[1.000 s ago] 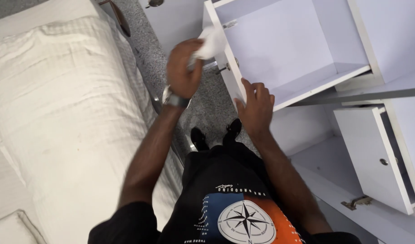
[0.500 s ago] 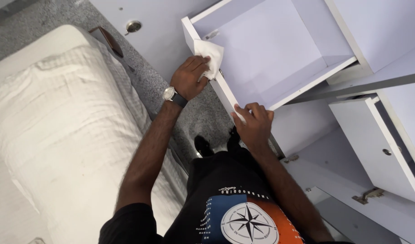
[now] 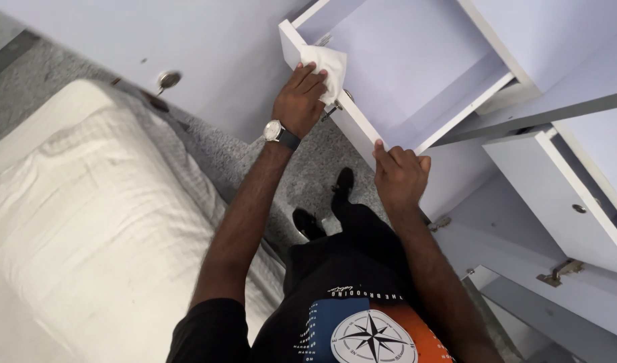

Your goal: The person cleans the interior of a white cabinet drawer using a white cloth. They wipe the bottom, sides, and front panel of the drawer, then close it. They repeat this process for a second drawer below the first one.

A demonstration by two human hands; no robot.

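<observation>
1. Since the earlier frames, our left hand [image 3: 299, 101] had slid the cloth [image 3: 326, 66] along the drawer's front edge toward its far corner, and the view had swung so the drawer [image 3: 396, 60] sat higher.
2. We kept the left hand's fingers closed on the white cloth, pressing it against the top of the front panel near that corner.
3. Our right hand [image 3: 398, 176] was curled over the same panel at its near end, gripping the edge; the two hands stood well apart.
4. We judged the wipe along this edge close to finished, with the cloth at the corner; the pulled-out drawer's inside looked bare, though we could not tell whether it had been wiped.
5. A second open drawer [image 3: 557, 195] lay to the right, and a bed [image 3: 87, 222] to the left.
</observation>
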